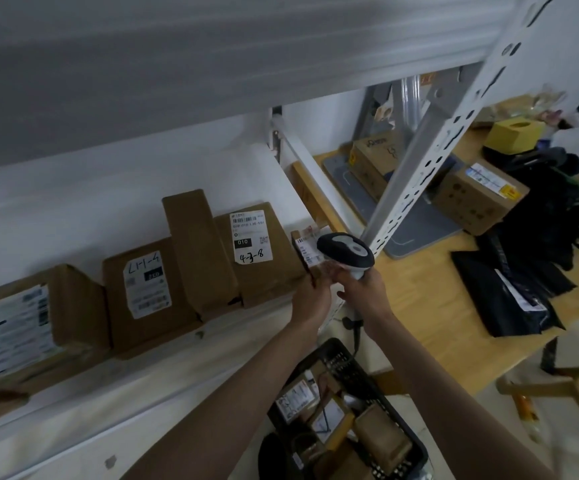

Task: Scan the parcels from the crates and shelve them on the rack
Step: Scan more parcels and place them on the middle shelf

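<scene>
Now your right hand (360, 289) grips the scanner (346, 250); left hand (312, 299) holds a small parcel (307, 252) on the rack shelf (135, 386). Black crate (347, 362) at 6 o'clock holds more parcels.

white rack shelf (163, 372): five cardboard parcels (149, 292) in row, labels outward.

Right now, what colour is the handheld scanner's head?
Black with a white top panel, seen in the head view, the only one.
</scene>
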The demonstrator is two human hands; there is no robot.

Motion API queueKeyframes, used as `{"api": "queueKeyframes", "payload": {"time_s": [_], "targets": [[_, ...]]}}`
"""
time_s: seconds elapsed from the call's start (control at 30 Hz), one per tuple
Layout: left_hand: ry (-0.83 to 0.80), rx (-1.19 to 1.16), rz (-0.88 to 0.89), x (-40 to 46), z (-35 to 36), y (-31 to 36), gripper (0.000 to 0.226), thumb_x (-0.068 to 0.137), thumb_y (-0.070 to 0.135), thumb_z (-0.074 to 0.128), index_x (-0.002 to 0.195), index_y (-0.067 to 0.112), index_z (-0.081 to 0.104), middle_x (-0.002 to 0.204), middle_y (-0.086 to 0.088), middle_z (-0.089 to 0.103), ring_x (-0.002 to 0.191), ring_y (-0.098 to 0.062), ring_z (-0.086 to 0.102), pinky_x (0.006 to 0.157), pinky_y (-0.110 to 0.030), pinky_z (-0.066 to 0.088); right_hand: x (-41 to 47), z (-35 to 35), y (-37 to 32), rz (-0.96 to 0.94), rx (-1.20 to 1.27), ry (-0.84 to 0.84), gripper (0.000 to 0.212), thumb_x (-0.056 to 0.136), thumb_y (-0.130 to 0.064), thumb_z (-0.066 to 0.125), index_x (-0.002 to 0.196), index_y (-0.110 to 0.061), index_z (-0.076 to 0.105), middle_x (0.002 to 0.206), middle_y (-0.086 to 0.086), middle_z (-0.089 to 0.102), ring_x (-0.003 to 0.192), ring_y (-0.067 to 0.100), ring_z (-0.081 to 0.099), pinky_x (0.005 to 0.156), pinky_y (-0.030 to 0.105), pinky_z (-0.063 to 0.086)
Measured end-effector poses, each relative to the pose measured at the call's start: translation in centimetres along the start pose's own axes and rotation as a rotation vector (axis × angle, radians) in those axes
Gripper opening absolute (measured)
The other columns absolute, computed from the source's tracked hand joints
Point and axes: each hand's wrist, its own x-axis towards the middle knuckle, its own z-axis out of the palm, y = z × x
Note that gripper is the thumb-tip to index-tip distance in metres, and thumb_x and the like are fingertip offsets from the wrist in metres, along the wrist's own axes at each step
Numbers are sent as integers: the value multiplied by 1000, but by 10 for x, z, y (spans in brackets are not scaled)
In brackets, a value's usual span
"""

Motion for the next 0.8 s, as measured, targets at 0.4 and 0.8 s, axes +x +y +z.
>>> {"api": "queueKeyframes", "payload": {"time_s": [0.4, 0.8], "targets": [[-54, 16, -56, -9, -23, -12, 25, 102, 32, 47, 115, 21, 65, 128, -6, 63, 117, -27, 61, 104, -46, 50, 6, 20, 4, 80, 49, -121, 27, 94, -13, 69, 120, -10, 67, 110, 21, 72, 105, 40, 68, 92, 60, 56], [38, 47, 43, -73, -59, -48, 21, 100, 27, 55, 107, 14, 69, 105, -2, 73, 95, -15, 69, 78, -29, 53, -90, -16, 27, 6, 125, -219, 29, 92, -9, 73, 111, -30, 67, 103, -6, 76, 97, 14, 71, 80, 38, 63]]}}
